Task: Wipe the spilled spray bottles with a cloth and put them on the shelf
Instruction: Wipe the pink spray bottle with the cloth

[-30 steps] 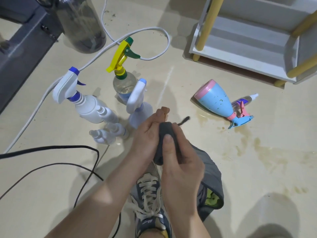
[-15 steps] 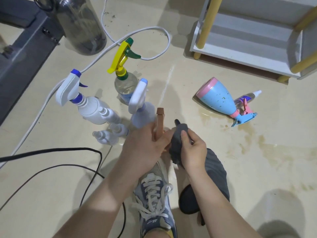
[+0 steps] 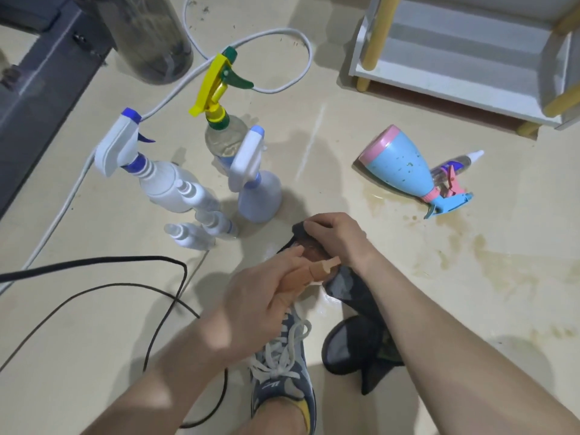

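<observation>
1. The left hand grips the small tan-brown bottle, fingers curled round its lower part. The bottle's slim end points right, towards the other hand.
2. The right hand is closed on the dark grey cloth and bunches it over the bottle's far end. The rest of the cloth hangs down below the wrist. How much of the bottle is under the cloth cannot be made out.
3. So this bottle is held between both hands, low over the floor and above a laced sneaker. It looks mid-wipe and not yet ready to shelve.
4. The white shelf with yellow posts stands well ahead and to the right, on the right hand's side, so carrying the bottle there would mean a forward-right reach.
5. Between the hands and the shelf, a pale blue spray bottle with a pink base lies on its side. Its long axis runs from the base at far left to the nozzle at near right, and the right hand is nearer to it.
6. A small clear bottle with a pink trigger lies just behind it, beside a brownish spill.
7. A cluster of upright spray bottles stands ahead and to the left.
</observation>
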